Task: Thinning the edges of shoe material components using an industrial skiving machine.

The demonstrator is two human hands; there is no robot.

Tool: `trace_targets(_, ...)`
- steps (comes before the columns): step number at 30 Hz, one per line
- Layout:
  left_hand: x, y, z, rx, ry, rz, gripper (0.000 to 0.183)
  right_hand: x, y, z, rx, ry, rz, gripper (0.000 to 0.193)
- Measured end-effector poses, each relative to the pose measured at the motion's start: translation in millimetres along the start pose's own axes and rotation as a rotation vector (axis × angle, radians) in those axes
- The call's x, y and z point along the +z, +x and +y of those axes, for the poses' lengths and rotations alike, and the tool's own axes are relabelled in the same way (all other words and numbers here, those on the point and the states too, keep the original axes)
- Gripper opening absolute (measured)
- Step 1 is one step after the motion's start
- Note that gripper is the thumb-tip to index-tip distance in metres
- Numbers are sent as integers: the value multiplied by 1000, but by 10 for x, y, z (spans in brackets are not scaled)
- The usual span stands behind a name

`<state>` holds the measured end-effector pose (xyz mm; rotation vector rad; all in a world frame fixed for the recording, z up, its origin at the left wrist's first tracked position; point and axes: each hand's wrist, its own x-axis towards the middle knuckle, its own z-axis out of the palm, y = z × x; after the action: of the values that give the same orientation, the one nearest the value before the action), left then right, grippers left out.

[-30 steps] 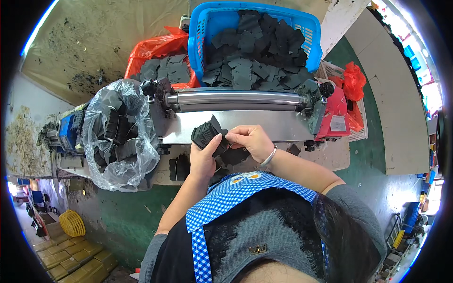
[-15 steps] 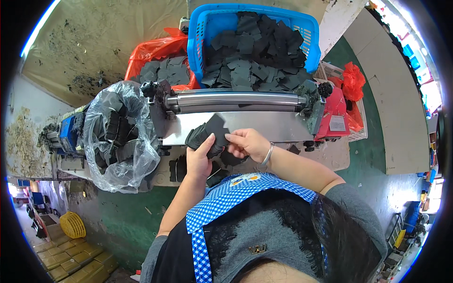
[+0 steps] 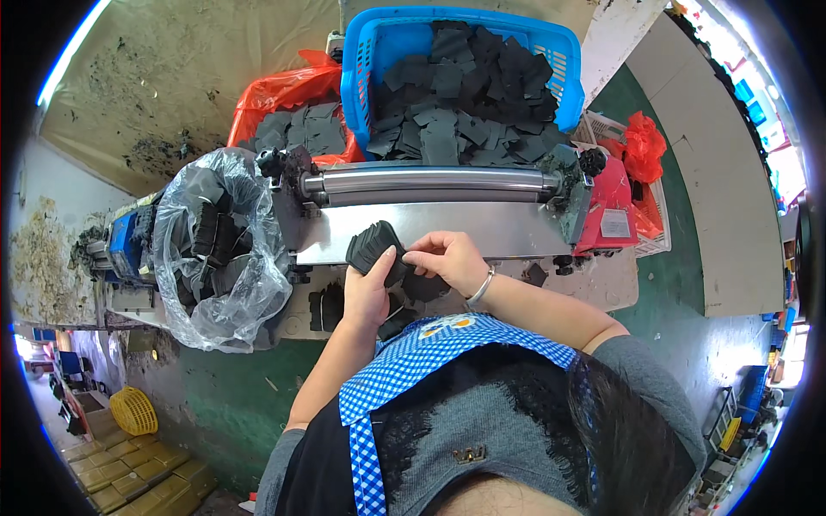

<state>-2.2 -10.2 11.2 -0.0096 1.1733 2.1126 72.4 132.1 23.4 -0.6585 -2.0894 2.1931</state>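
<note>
you were in a workshop: a machine with steel rollers stood on the bench before you, and behind it a blue plastic basket was heaped with flat black pieces. dark scraps littered the beige surface, and brown packages lay massed beside the green floor at lower left.

- White rectangular label is showing illegible print on red machine housing, right of silver steel roller.
- Gold metal emblem is marking grey knit shirt below it.
</note>
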Motion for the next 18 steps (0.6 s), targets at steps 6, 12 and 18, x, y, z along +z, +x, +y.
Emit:
trace_targets(6,8,5,57,-70,-81,-55,23,-34,27,-4,307,482,-60,14)
trace_targets(12,-18,14,45,-15,-54,-14,20,-4,22,30,294,389,-50,13)
trace_targets(18,33,32,56,40,10,32,20,-344,333,263,325,476,405,23)
